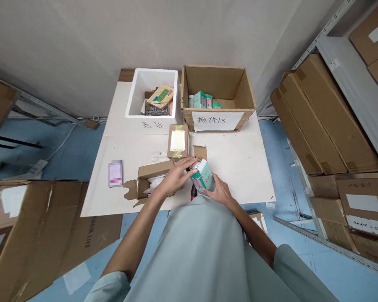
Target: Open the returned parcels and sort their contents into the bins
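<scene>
Near the table's front edge I hold a small green-and-white printed carton [203, 178], tilted, with its end facing my left hand apparently open. My right hand [221, 191] is closed round its right and lower side. My left hand [177, 175] reaches across to the carton's upper left end, thumb and fingers closed about it; whatever lies between those fingertips is too small to make out. Under my left wrist an opened brown cardboard box [143, 184] has its flaps out and white packing material [156, 181] inside. Behind my hands stands a taped brown box [178, 140] with a white label.
At the table's back, a white foam box [130, 110] holds books [160, 97]. Beside it, a large cardboard box [219, 115] contains several green-and-white cartons [200, 100]. A blurred pinkish item [115, 173] lies left. Shelves with boxes [321, 121] flank the right; a big carton [50, 226] stands left.
</scene>
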Demonstrator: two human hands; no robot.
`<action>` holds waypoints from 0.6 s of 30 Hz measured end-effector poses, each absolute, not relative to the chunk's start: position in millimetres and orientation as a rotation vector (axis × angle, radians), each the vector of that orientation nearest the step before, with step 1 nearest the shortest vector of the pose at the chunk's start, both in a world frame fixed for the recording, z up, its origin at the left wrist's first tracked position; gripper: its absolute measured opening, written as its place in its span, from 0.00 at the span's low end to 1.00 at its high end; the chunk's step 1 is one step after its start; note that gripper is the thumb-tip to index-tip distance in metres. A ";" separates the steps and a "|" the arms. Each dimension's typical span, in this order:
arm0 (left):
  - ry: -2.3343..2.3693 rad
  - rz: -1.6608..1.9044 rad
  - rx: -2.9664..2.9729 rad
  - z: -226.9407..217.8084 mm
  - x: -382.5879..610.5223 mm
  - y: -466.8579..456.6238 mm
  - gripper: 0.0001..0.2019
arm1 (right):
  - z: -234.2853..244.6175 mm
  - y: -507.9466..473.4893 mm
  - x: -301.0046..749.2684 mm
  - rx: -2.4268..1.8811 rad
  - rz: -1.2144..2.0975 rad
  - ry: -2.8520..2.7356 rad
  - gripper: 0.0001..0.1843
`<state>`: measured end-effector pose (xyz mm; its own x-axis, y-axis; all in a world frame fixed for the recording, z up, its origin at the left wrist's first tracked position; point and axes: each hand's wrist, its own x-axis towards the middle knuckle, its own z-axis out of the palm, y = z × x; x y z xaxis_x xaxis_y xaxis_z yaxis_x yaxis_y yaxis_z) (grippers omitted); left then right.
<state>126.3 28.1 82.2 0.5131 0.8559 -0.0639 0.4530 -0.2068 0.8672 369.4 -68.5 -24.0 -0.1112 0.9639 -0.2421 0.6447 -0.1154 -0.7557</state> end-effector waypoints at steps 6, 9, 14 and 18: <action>1.056 0.510 1.844 82.2 123.2 25.8 0.29 | -25.1 -73.9 367.8 -1.772 1.145 -1.751 0.48; 1.020 0.538 1.825 86.1 121.8 26.9 0.27 | -25.2 -74.5 368.0 -1.768 1.147 -1.742 0.48; 1.059 0.500 1.920 79.4 128.0 19.7 0.28 | -26.2 -71.1 367.7 -1.734 1.088 -1.742 0.46; 1.160 0.590 1.934 59.1 135.8 8.7 0.29 | -27.0 -69.3 368.5 -1.748 1.072 -1.754 0.45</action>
<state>135.8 8.7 59.1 0.4736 0.8807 -0.0057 0.5135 -0.2709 0.8142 368.5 -69.3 -27.0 -0.1048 0.9717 -0.2117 0.6314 -0.0994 -0.7691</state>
